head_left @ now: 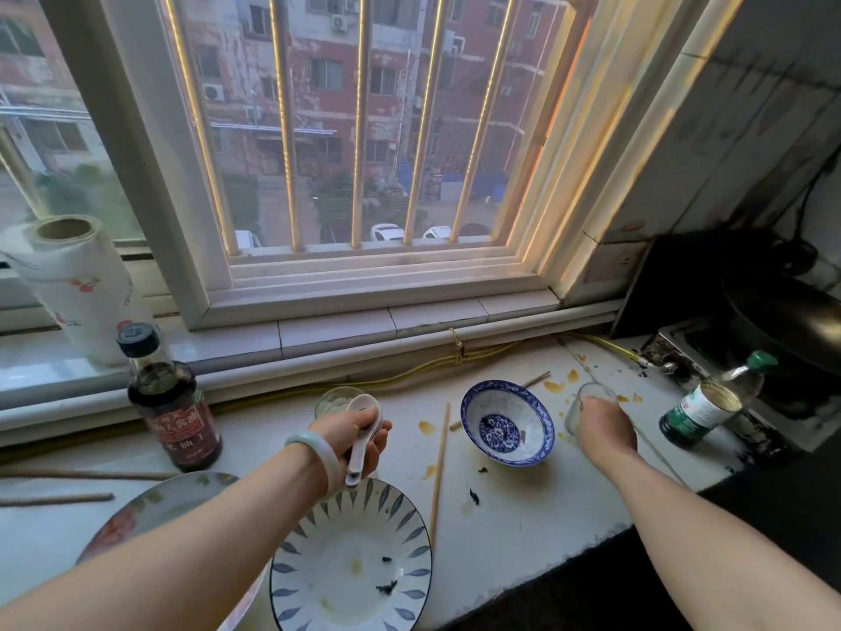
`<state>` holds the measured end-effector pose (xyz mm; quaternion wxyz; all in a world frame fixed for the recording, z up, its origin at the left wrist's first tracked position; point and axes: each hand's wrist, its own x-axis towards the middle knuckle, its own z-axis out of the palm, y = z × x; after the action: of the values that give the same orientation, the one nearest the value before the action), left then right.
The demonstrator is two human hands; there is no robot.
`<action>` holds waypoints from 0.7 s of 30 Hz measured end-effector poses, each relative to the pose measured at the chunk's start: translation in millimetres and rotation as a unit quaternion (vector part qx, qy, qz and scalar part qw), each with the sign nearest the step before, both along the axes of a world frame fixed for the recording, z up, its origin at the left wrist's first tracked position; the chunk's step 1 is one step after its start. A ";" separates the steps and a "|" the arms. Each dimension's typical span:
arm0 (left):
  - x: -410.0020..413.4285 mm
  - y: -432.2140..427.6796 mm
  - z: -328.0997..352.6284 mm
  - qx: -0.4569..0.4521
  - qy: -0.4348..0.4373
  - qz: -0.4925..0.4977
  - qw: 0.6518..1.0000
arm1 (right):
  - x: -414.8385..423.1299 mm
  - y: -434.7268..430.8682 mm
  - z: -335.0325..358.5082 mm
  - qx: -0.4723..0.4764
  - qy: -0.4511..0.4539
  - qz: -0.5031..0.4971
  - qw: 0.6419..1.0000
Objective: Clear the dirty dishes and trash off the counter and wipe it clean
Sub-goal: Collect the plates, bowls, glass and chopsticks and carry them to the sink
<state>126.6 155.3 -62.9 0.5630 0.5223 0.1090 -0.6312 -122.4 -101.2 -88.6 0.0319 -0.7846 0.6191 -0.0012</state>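
Dishes and food stains cover the pale surface (523,507) that runs below the window across the middle of the frame. The left hand (364,437), with a pale bangle (318,453) on its wrist, is closed around the handles of white spoons (364,416); there seem to be two or more stacked, though the view is too soft to count them. Just behind that hand stands a small glass cup (334,396). The right hand (605,425), right of centre, is wrapped around a clear glass (587,398) that stands among orange spots. Between the two hands lie a single chopstick (440,466), running from near to far, and a small blue-patterned bowl (507,421), upright and nearly empty. At the bottom centre sits a large white bowl with blue leaf marks (350,567), with dark scraps inside, and it overlaps a plate (150,507) at lower left. A dark sauce bottle (170,398) stands at the left, with a paper towel roll (73,284) behind it on the sill. At the far right a green-capped bottle (714,398) leans toward a black wok (782,321) on the stove.
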 end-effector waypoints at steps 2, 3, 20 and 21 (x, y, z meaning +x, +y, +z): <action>4.5 3.0 -0.1 -0.001 -0.001 0.004 1.000 | 10.4 3.3 14.9 -0.045 0.017 0.052 0.998; 6.6 4.5 0.5 -0.003 -0.001 0.007 1.000 | 17.9 4.5 24.0 -0.071 0.014 0.084 0.994; 62.9 77.3 -6.8 -0.002 0.012 0.135 0.991 | 189.9 146.9 61.2 -0.070 -0.187 0.501 0.842; 63.7 81.1 -7.2 -0.001 0.014 0.138 0.990 | 192.2 150.0 58.4 -0.064 -0.182 0.505 0.841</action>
<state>190.3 236.4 -70.1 0.6434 0.4930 0.1870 -0.5550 69.8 48.7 -30.3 0.0897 -0.9746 0.1183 -0.1676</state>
